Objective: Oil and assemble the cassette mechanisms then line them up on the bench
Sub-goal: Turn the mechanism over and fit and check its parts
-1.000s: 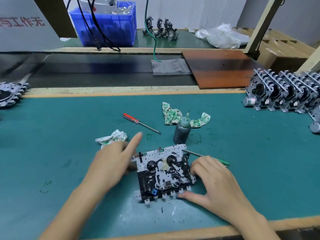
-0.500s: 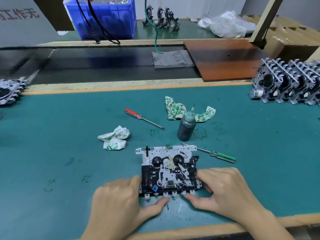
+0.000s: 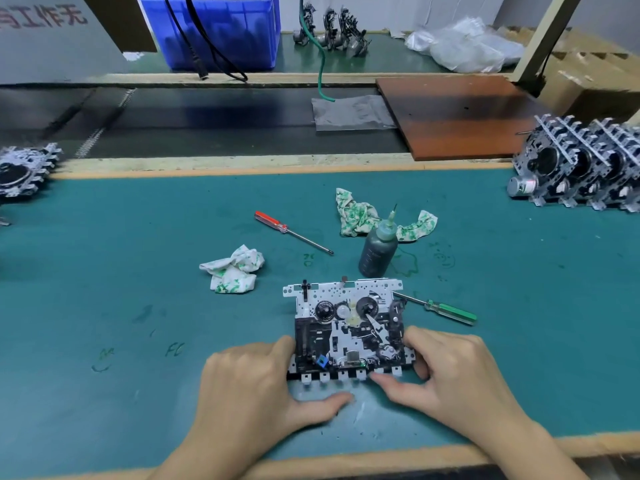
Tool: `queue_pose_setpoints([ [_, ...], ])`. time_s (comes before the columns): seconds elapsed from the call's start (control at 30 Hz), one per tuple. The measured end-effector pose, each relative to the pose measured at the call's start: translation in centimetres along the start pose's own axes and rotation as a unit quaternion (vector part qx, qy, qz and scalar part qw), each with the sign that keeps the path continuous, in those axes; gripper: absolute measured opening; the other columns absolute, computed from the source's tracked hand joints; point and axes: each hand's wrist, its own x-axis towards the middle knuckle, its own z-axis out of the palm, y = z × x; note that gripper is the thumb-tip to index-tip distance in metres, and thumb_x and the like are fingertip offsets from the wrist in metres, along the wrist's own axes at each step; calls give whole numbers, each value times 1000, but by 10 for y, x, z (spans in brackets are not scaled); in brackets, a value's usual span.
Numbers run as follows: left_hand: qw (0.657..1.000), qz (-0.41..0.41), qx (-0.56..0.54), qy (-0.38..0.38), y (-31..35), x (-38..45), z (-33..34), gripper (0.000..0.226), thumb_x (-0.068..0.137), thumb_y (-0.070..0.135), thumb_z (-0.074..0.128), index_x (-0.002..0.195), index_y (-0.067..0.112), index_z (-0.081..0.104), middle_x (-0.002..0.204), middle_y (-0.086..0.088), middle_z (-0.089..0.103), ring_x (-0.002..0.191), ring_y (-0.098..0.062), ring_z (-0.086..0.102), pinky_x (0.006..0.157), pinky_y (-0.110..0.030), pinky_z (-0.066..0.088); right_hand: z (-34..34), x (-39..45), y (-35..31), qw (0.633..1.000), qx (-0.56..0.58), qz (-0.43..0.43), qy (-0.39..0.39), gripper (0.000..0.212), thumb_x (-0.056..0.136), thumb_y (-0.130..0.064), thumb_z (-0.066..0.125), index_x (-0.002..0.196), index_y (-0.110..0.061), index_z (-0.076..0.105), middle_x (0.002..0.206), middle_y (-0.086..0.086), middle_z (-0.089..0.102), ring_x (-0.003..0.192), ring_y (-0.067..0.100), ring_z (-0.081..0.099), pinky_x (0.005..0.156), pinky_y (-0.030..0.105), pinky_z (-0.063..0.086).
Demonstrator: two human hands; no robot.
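1. The left hand (image 3: 252,386) lies at the near left corner of the cassette mechanism (image 3: 348,332), its fingers curled against the left edge and its thumb stretched out on the mat just below the row of tabs; it grasps the mechanism from that side.
2. The right hand (image 3: 453,372) mirrors it on the right, fingers bent round the right edge and the thumb pointing in at the near tabs, so it too grasps the mechanism.
3. The cassette mechanism lies flat on the green bench mat (image 3: 104,289), near the front edge and roughly central, its gears and black parts facing up.
4. Just beside its far right corner lies a green-handled screwdriver (image 3: 446,311), tip toward the mechanism.
5. Just beyond the mechanism's far edge an oil bottle (image 3: 378,249) stands upright, its thin nozzle pointing up.
6. A crumpled cloth (image 3: 233,273) lies to the left of the bottle, and a second crumpled cloth (image 3: 356,216) lies behind it.
7. A red-handled screwdriver (image 3: 291,232) lies between the two cloths.
8. At the far right of the mat, a row of mechanisms (image 3: 581,168) stands on edge, packed side by side.
9. One more mechanism (image 3: 22,173) sits at the far left edge.
10. Beyond the mat, a blue bin (image 3: 221,32) stands on the back bench.
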Motion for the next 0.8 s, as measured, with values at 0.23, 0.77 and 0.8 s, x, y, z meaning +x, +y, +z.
queue_pose_setpoints([
  [0.23, 1000, -15, 4, 8, -1, 3, 3, 65, 59, 76, 52, 42, 15, 38, 31, 3, 32, 26, -18, 37, 33, -21, 25, -4, -1, -1, 999, 38, -14, -18, 52, 70, -58, 61, 56, -12, 42, 46, -5, 38, 41, 12, 33, 41, 24, 29],
  [0.77, 997, 66, -29, -12, -5, 0, 0, 64, 60, 76, 55, 43, 16, 41, 33, 5, 34, 28, -16, 39, 33, -19, 30, -4, -1, 4, 999, 35, 1, -34, 53, 69, -62, 58, 56, -12, 45, 44, -7, 41, 37, 13, 36, 36, 25, 32],
  [0.8, 998, 63, -28, -11, -5, -1, 1, 64, 59, 76, 55, 44, 16, 41, 34, 5, 33, 29, -15, 39, 34, -18, 29, -4, -1, 6, 999, 38, -6, -36, 53, 71, -60, 59, 56, -11, 46, 45, -7, 40, 38, 12, 36, 37, 25, 32],
])
